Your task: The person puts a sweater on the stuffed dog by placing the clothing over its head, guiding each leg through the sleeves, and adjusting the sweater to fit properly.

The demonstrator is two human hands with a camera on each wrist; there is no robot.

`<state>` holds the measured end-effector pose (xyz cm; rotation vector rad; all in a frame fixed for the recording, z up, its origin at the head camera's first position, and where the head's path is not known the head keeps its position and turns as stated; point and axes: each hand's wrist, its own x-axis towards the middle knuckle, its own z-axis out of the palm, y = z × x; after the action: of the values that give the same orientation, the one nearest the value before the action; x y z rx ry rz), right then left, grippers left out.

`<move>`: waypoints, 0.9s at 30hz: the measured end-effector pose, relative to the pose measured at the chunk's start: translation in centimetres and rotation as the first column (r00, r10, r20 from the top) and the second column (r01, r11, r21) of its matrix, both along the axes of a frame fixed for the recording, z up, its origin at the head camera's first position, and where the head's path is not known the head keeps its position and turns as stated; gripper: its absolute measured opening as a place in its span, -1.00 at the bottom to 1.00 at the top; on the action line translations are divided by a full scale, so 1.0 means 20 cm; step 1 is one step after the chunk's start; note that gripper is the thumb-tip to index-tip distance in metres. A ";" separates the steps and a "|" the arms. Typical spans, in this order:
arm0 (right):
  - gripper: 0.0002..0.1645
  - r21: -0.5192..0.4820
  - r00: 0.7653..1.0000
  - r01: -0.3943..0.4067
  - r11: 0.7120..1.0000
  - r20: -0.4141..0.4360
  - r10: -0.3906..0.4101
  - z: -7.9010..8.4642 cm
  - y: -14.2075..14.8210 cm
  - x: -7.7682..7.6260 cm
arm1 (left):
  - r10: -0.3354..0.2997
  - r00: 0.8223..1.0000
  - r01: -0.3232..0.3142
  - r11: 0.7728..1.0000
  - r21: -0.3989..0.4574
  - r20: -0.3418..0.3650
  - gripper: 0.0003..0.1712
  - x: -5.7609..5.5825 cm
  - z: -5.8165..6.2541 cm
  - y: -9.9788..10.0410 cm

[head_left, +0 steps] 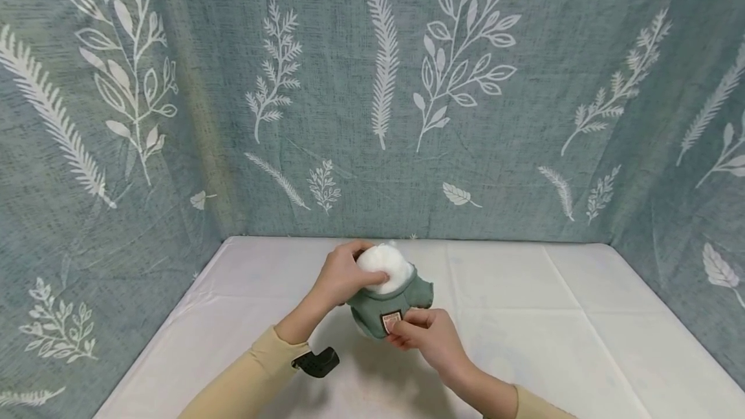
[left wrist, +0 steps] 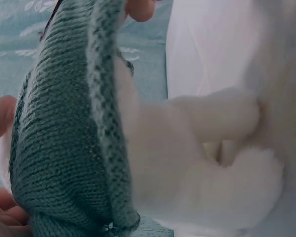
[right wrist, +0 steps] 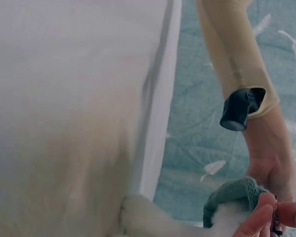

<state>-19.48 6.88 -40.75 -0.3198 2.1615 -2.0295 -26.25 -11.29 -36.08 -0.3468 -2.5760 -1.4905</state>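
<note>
A white plush toy [head_left: 381,264] wears a green knitted sweater [head_left: 368,309] with a dark-edged patch [head_left: 392,321] near its hem. My left hand [head_left: 343,273] grips the toy's white head, thumb across it and fingers behind. Lower down, my right hand [head_left: 432,336] pinches the sweater's hem beside the patch between thumb and finger. From the left wrist view, the knitted hem stands away from the toy's white fluffy body [left wrist: 158,158], and its stubby legs show below. In the right wrist view, fingertips [right wrist: 256,219] hold the sweater's edge.
A white cloth covers the table [head_left: 541,341] under both hands. Behind it and along the sides hangs a blue-green curtain [head_left: 326,83] with white leaf prints. A black wrist camera [head_left: 317,362] sits on the left wrist, by the beige sleeve.
</note>
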 end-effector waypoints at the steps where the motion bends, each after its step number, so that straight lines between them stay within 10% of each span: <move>1: -0.71 0.008 1.000 -0.002 1.000 -0.009 0.002 0.00 0.00 0.00 | -0.002 1.000 0.002 1.000 0.013 0.007 -0.50 0.00 0.00 0.00; 27: -0.77 0.077 1.000 -0.027 0.997 -0.004 0.028 -0.03 0.01 0.07 | -0.016 0.991 -0.005 0.988 0.153 0.136 -0.61 -0.04 0.02 0.00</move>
<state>-18.14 7.05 -41.26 -0.3430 2.2191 -1.9272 -27.01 -11.24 -35.61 -0.2407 -2.5409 -1.7590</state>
